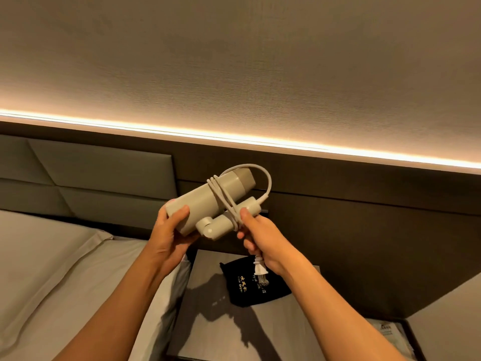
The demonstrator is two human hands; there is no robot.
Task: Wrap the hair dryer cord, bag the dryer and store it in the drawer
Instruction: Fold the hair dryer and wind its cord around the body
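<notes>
Beige plastic, one folding hair dryer [208,201] is held up in mid-air above the tabletop [221,329], between two raised hands. One left hand [170,234] cups the barrel's near end; one right hand [256,237] has its grip pinched on the cord [226,201], looped several times around barrel and handle. One plug [259,268] dangles below. One black drawstring bag [250,285] lies on the tabletop beside the bed [52,269].

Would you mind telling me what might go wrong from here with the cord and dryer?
The cord may unwind: one loop arcs loose and the plug dangles below the right hand. The left hand grips only the dryer end, held above the bag, so it could slip.
</notes>
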